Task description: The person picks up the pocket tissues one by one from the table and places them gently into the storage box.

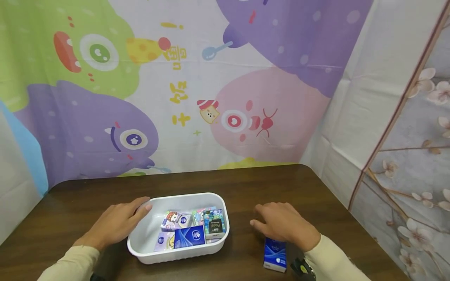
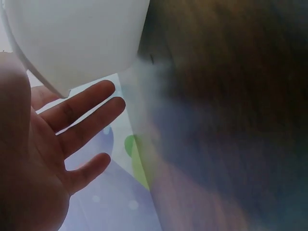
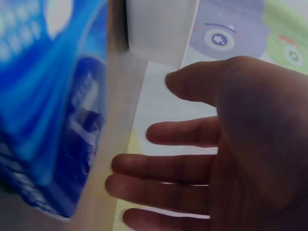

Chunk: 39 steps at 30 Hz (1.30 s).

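A white plastic basin (image 1: 140,246) stands on the table with several small tissue packs inside, among them a dark blue pack (image 1: 190,237) and a black-labelled pack (image 1: 215,224). My left hand (image 1: 117,222) is at the basin's left rim, thumb over the edge. In the left wrist view, that hand's fingers (image 2: 84,137) stretch out fairly straight and spread beside the basin wall. Right of the basin, another blue tissue pack (image 1: 275,255) stands on the table. Just beyond it hovers my right hand (image 1: 286,222), fingers extended and holding nothing; in the right wrist view, a gap separates them from the pack.
The brown wooden table (image 1: 242,191) has rounded far corners. A cartoon-printed cloth (image 1: 183,148) hangs behind it, and a flower-patterned panel (image 1: 415,175) stands to the right. A black wrist strap (image 1: 303,269) is near the blue pack.
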Available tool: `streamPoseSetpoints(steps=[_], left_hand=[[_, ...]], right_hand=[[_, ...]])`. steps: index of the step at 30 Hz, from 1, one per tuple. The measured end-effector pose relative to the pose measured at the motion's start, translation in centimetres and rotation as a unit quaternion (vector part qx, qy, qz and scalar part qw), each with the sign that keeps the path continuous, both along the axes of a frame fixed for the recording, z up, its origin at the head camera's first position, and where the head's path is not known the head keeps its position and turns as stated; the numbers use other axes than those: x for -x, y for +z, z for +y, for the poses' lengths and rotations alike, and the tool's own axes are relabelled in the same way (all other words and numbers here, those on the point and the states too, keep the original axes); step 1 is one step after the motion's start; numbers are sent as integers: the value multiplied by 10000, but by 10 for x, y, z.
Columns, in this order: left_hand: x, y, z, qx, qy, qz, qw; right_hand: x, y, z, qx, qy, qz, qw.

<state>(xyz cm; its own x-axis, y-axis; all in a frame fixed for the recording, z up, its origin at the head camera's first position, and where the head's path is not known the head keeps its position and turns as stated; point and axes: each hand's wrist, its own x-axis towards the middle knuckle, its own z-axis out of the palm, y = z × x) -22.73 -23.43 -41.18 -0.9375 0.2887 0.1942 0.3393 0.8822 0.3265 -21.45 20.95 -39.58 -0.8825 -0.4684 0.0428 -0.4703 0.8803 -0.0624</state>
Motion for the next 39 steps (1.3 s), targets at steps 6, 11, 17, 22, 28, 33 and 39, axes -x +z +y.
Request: streamPoseSetpoints(steps=[6, 11, 17, 22, 28, 33, 39], left_hand=[[-2, -6, 1, -101, -22, 40, 9999], [-2, -10, 4, -173, 19, 191, 9997], [-2, -15, 7, -444, 149, 279, 9985], [-4, -18, 6, -671, 319, 195, 9970], [-6, -19, 4, -678, 380, 161, 9968], [-7, -19, 4, -690, 400, 157, 9967], [-7, -18, 3, -553, 413, 162, 9975]], right_hand=[[-10, -4, 3, 27, 143, -145, 9998], [-17, -6, 4, 61, 212, -59, 9997], [-23, -9, 9, -10, 62, -299, 9995], [-27, -8, 9, -154, -183, -531, 9983], [-31, -8, 9, -102, -183, -392, 9990], [-31, -8, 9, -171, -295, -452, 9984], [-33, -7, 10, -189, -487, -443, 9977]])
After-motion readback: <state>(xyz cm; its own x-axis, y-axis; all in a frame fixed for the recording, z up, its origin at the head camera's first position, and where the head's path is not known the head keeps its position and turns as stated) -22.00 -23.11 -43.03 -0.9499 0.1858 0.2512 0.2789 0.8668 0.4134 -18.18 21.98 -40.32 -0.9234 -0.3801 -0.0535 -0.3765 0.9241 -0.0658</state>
